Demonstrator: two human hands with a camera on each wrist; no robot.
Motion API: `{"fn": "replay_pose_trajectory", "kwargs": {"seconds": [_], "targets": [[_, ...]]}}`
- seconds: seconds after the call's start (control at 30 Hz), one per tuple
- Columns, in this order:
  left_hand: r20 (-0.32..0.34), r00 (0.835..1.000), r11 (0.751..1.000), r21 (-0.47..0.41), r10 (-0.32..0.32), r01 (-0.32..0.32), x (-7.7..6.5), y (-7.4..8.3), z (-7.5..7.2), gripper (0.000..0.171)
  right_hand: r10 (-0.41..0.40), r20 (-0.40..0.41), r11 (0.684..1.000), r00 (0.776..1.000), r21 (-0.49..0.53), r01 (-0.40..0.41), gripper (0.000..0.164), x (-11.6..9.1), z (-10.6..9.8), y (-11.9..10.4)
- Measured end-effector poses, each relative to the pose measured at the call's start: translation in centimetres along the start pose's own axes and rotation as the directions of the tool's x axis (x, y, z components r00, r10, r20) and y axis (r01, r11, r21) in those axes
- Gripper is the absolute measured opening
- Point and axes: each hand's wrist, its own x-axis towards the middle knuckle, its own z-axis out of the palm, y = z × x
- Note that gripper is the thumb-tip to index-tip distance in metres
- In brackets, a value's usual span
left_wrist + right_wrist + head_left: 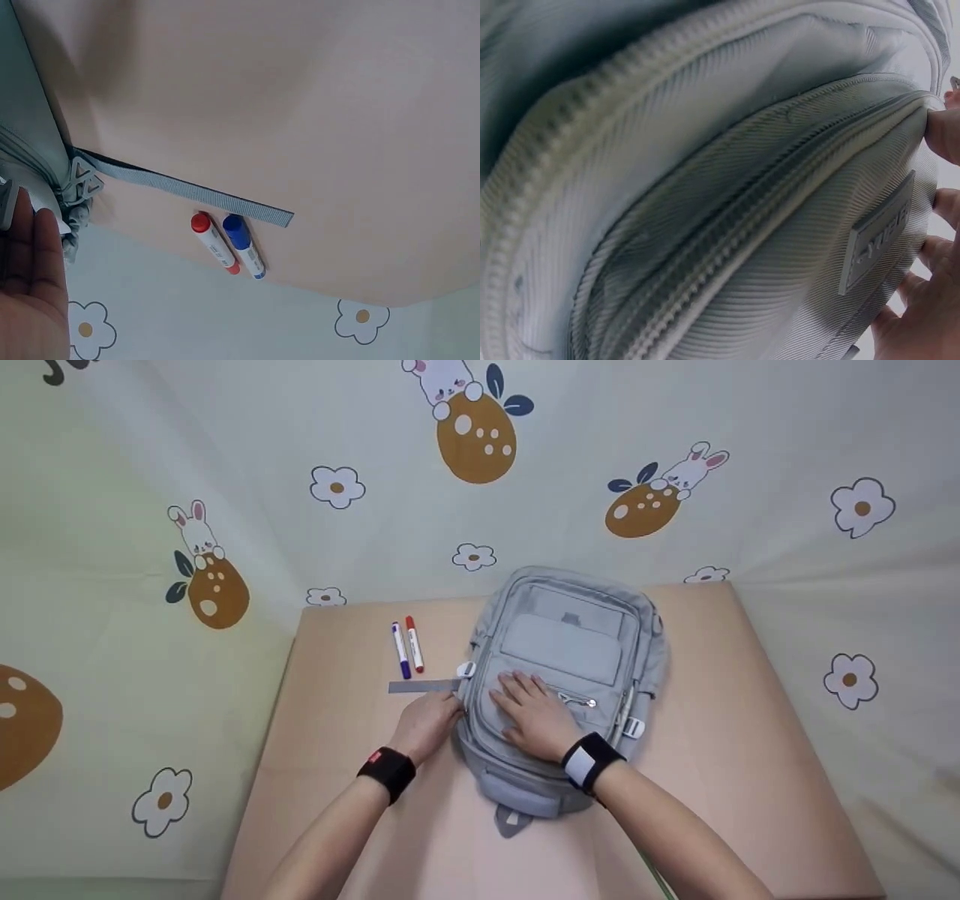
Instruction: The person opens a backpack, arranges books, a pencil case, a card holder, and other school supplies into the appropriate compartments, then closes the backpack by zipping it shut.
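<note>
A grey backpack (555, 645) lies on its back on the table, front pocket side up. At its left edge my left hand (427, 724) has its fingers curled and seems to pinch a small grey zipper pull (7, 204); the thumb is hidden. My right hand (540, 716) rests on the front panel with its fingers spread, below a short zipper with a metal pull (577, 701). Up close in the right wrist view are a curved zipper (727, 247) and a raised label (876, 232). A grey strap (187, 191) sticks out flat from the bag's left side.
Two markers lie side by side left of the bag, one blue-capped (401, 651) and one red-capped (415, 645). The tan tabletop (720, 780) meets a patterned curtain (405, 532) at the back. A carry loop (513, 819) pokes out at the bag's near end.
</note>
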Motion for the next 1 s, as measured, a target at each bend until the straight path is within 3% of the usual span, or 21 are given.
{"fn": "replay_pose_trajectory", "kwargs": {"seconds": [0.23,0.43,0.73,1.0], "targets": [[-0.011,0.999,0.997,-0.057,-0.045,0.044,-0.4,0.2,0.3,0.008,-0.005,0.000,1.000,1.000,0.019,0.005,0.067,-0.3,0.0,0.2],[-0.021,0.994,0.983,-0.151,-0.107,0.103,-0.7,0.3,0.7,0.008,-0.021,-0.030,0.999,0.999,0.034,0.022,0.066,-2.0,-0.6,0.3],[-0.128,0.988,0.988,-0.141,-0.085,0.067,-1.4,0.1,0.9,0.005,-0.080,-0.026,0.996,0.996,0.024,0.081,0.063,-6.1,-0.4,0.5],[-0.119,0.989,0.989,-0.130,-0.082,0.067,-1.3,0.3,0.7,0.005,-0.074,-0.066,0.997,0.995,0.007,0.075,0.056,-6.7,0.1,0.9]]}}
